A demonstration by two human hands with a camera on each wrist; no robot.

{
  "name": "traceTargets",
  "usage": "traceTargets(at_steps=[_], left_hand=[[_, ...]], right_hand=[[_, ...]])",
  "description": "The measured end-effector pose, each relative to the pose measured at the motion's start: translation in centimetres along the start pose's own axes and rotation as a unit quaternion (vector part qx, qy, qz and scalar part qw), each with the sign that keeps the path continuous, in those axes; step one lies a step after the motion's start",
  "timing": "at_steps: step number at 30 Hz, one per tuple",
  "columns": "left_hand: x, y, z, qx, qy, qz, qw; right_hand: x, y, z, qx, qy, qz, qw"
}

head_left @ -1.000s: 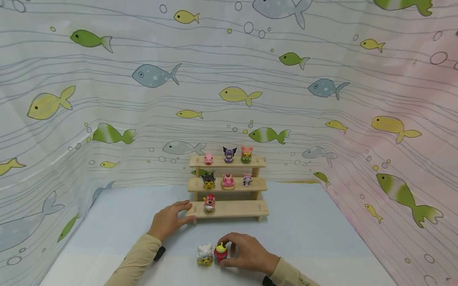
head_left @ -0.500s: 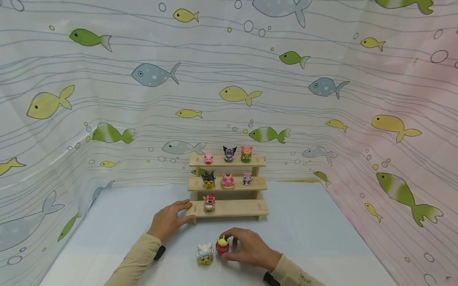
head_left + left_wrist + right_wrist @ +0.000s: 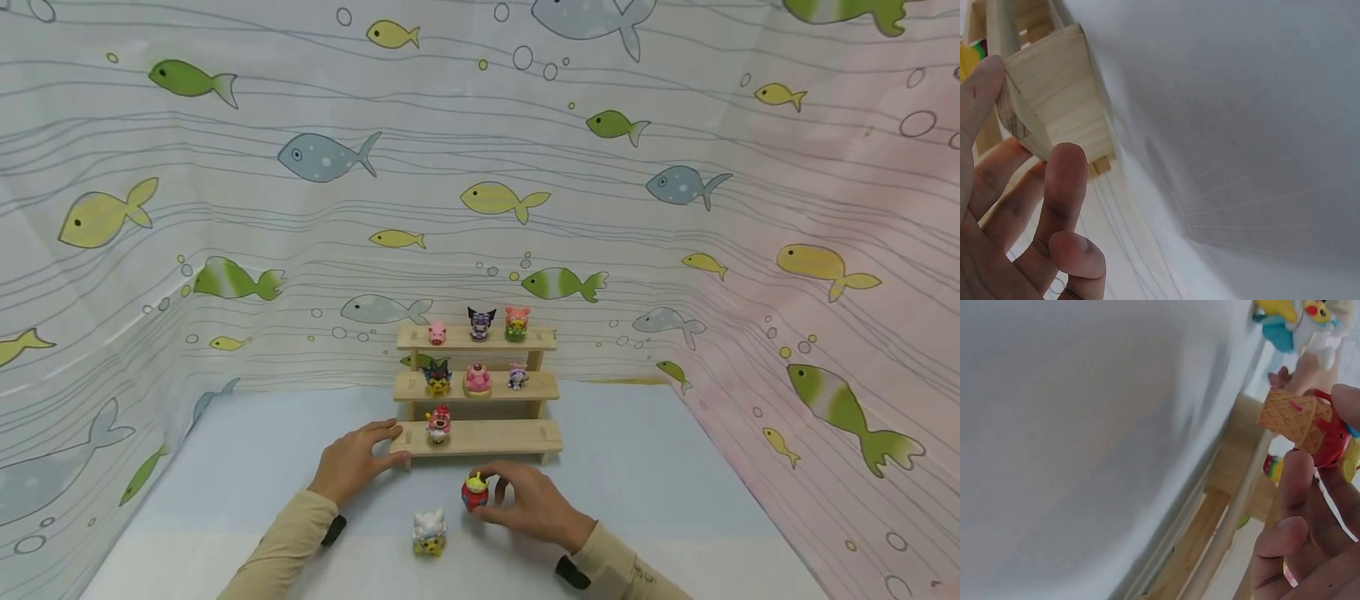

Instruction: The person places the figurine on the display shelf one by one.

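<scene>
My right hand (image 3: 534,502) pinches a small figurine (image 3: 474,493) with a red body and yellow top, above the white surface in front of the shelf. In the right wrist view its base shows as a waffle cone (image 3: 1294,419), clear of the surface. My left hand (image 3: 354,464) holds the left end of the bottom step of a three-step wooden display shelf (image 3: 498,436). The left wrist view has the thumb and fingers at the edges of that step's end (image 3: 1063,87). A white-and-yellow figurine (image 3: 429,533) stands on the surface, left of my right hand.
A red-and-white figurine (image 3: 438,426) stands at the left of the bottom step. On the middle step are a dark-eared yellow figurine (image 3: 438,379), a pink one (image 3: 477,380) and a purple one (image 3: 517,377). Three more occupy the top step (image 3: 540,340). A fish-print curtain (image 3: 480,150) surrounds the table.
My right hand has carried the red figurine away from beside the white one, forward and slightly right towards the shelf. The left hand stays on the shelf end.
</scene>
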State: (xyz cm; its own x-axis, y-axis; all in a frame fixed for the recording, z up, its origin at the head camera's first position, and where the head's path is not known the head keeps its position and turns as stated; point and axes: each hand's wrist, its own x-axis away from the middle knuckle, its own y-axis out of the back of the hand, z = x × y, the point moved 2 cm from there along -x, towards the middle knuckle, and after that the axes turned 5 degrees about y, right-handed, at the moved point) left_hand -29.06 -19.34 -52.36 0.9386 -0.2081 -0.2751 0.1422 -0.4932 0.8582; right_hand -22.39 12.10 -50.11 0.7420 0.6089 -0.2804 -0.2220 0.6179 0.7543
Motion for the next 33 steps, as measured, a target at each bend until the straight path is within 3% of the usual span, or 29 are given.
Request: traceTargets(at_steps=[16,25,33], left_hand=[[0.0,-0.1,0.2,0.006,0.002,0.006,1.0000],[0.1,-0.1,0.1,0.004,0.003,0.005,1.0000],[0.1,0.0,0.1,0.008,0.005,0.005,0.9999]], right_hand=[[-2.3,1.9,-2.0,-0.027,-0.010,-0.062,0.998],[-3.1,2.0,-2.9,0.003,-0.056,-0.064,0.996],[-4.3,2.0,-3.1,-0.005,-0.059,-0.079,0.995]])
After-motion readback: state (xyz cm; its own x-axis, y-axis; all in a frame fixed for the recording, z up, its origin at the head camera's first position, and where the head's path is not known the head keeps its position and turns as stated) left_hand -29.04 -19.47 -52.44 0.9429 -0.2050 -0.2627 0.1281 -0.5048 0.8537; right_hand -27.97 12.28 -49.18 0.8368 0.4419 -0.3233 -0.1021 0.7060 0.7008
